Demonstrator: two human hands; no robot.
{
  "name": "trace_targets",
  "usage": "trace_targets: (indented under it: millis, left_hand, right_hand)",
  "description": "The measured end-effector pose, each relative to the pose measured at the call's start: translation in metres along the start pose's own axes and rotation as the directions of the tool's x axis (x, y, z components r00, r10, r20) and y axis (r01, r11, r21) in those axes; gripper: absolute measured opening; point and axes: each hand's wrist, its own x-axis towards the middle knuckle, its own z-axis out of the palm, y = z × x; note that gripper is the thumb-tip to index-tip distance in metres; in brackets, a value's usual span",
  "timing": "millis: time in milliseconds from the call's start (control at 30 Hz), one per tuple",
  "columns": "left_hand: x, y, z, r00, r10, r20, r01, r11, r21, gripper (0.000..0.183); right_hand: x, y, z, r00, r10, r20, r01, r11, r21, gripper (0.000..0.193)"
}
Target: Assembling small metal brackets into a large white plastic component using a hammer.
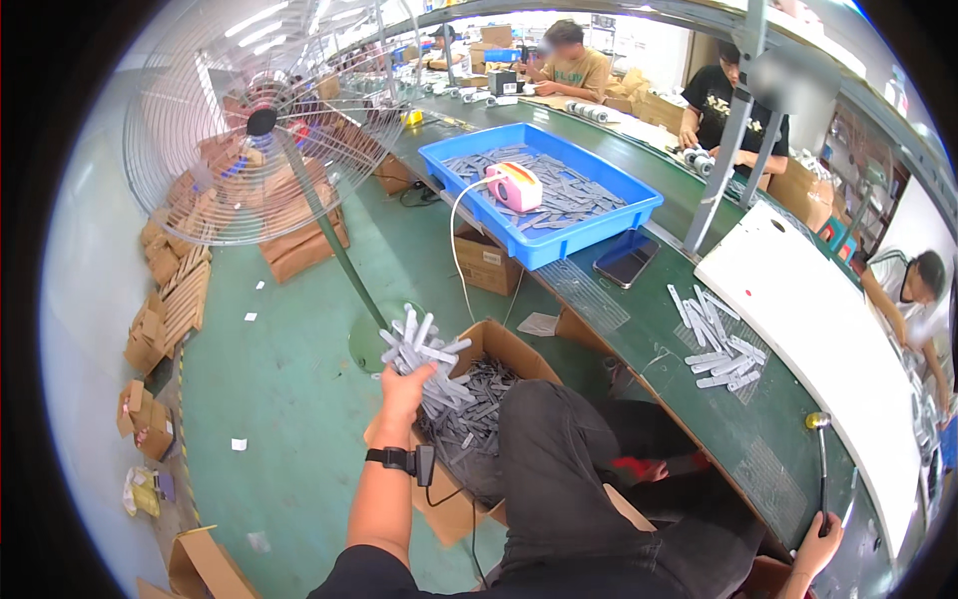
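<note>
My left hand (403, 393) is closed around a bunch of flat grey strips (419, 344), which stick out past the fingers. It is above an open cardboard box (516, 344) on the floor, filled with many more such strips (469, 429). At the lower right, my right hand (820, 539) grips the dark handle of a small hammer (822, 469) with a yellowish head, resting on the green worktable (718, 424). Two loose groups of grey strips (726, 361) lie on the table ahead of the hammer.
A blue tray (589, 245) of strips, with a pink-and-white device (515, 187) on top, stands on the table by a phone (627, 259). A white board (798, 299) and metal posts (720, 165) border the far side. A large fan (261, 122) stands left. Several people work beyond.
</note>
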Motion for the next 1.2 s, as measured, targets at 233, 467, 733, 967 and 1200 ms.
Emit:
trace_targets:
  millis: [233,467,733,967,1200]
  left_hand:
    - [0.004,0.122,0.063,0.948,0.046,0.316,-0.035,0.999,-0.041,0.052]
    - [-0.019,0.213,0.189,0.738,-0.001,0.675,0.062,0.996,-0.066,0.052]
    - [-0.082,0.153,0.406,0.516,-0.250,0.819,0.328,0.941,0.081,0.044]
    - [-0.081,0.144,0.455,0.610,-0.414,0.676,0.207,0.906,0.369,0.046]
    - [-0.087,0.181,0.452,0.694,-0.343,0.633,-0.067,0.845,0.531,0.084]
  right_hand:
    - [-0.009,-0.029,-0.016,0.999,-0.002,-0.034,0.005,0.996,0.086,0.028]
    - [-0.017,-0.069,-0.025,0.993,-0.027,-0.112,0.032,0.999,0.042,0.022]
    - [-0.023,-0.074,-0.035,0.993,0.073,-0.096,-0.076,0.997,-0.027,0.026]
    - [-0.021,-0.076,-0.031,0.995,0.050,-0.088,-0.052,0.998,-0.021,0.028]
    - [-0.020,-0.075,-0.033,0.994,0.078,-0.077,-0.080,0.997,-0.023,0.029]
